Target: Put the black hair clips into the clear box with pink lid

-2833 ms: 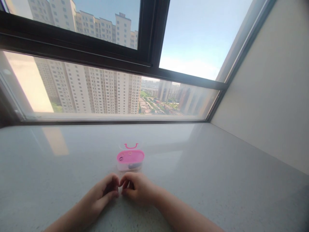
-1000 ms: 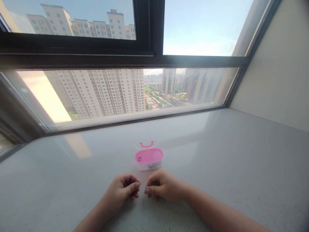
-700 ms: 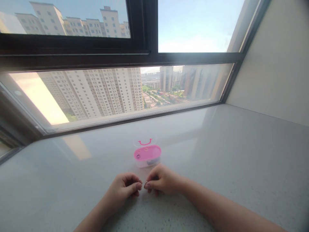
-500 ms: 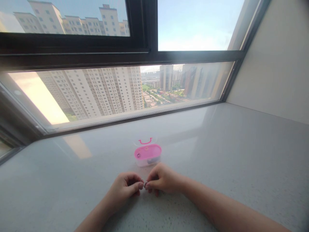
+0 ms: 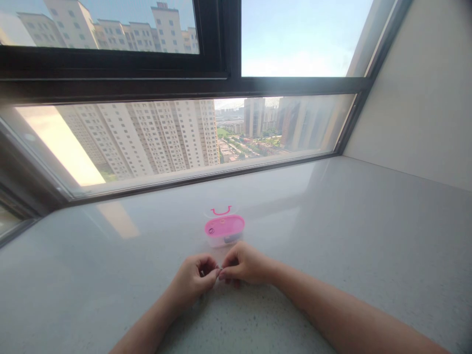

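My left hand (image 5: 197,277) and my right hand (image 5: 246,263) meet at their fingertips low over the pale speckled sill. Thumb and fingers of each are pinched together. Whatever lies between the fingertips is too small and hidden to name. Just beyond my hands stands a small oval see-through box with a pink rim (image 5: 224,226). A dark ring-like thing shows at its left and a dark shape inside its front wall. Behind the box is a clear piece, apparently its lid, with a curved pink handle (image 5: 221,212).
The speckled stone sill (image 5: 332,236) stretches out on both sides of my hands. A dark window frame (image 5: 199,184) borders its far edge, with tall buildings outside. A plain wall (image 5: 416,108) rises at the right.
My fingertips have come closer together and now touch. Both hands and the box appear slightly higher in the picture, as the view has tilted a little.
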`<state>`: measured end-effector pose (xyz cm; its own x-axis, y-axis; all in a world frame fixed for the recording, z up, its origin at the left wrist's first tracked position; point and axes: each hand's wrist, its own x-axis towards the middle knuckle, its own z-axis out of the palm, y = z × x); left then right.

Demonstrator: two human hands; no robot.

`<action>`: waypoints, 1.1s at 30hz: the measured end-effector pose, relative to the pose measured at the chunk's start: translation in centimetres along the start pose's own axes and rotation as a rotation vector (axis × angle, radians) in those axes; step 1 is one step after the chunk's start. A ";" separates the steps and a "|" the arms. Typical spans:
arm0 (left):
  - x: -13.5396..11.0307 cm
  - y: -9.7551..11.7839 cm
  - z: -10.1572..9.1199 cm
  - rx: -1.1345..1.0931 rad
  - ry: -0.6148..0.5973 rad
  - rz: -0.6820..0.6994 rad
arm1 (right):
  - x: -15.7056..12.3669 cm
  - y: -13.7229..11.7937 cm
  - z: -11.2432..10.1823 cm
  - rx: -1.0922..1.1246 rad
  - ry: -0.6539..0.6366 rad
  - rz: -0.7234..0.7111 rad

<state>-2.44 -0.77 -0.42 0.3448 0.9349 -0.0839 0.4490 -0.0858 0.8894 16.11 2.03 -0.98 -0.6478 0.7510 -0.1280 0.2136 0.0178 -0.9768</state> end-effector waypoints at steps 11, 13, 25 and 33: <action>0.1 0.2 -0.5 -0.048 0.060 -0.001 | 0.3 0.2 -0.1 -0.111 -0.002 -0.112; 0.1 0.1 -0.4 -0.032 0.070 0.010 | 0.2 0.1 -0.2 -0.099 -0.004 -0.113; 0.1 -0.3 -0.8 -0.107 0.007 0.009 | 0.5 0.5 0.1 -0.049 0.007 -0.093; 0.0 0.0 -1.5 -0.169 -0.018 -0.041 | 0.8 0.7 -0.1 0.048 -0.007 -0.060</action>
<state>-3.64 -0.24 0.26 0.3449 0.9298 -0.1284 0.3187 0.0127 0.9478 15.83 2.69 -1.79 -0.6638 0.7446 -0.0700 0.1393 0.0311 -0.9898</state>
